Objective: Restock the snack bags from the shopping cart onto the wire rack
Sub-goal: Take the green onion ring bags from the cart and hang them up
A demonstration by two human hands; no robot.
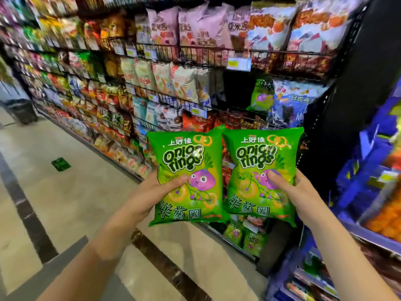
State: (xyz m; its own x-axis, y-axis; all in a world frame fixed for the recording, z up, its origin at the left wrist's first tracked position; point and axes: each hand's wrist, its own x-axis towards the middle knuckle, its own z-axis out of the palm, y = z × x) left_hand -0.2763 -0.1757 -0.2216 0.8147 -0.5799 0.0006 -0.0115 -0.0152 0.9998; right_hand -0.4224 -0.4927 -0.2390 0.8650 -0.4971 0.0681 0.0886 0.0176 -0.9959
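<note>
I hold two green onion-rings snack bags upright and side by side in front of the wire rack [217, 49]. My left hand [156, 190] grips the left bag [186, 161] at its lower left, thumb on the front. My right hand [290, 187] grips the right bag [260, 157] at its lower right, thumb on the front. One matching green bag [261, 94] stands in the rack's middle tier, with a dark gap [236, 88] to its left. More green bags [245, 237] lie on the bottom tier below my hands. The shopping cart is out of view.
Shelves packed with snack bags run along the left into the distance. A black basket [21, 111] stands on the tiled floor [65, 203] far left. A black end panel [355, 83] closes the rack's right side. Blue shelving [368, 213] with goods stands at right.
</note>
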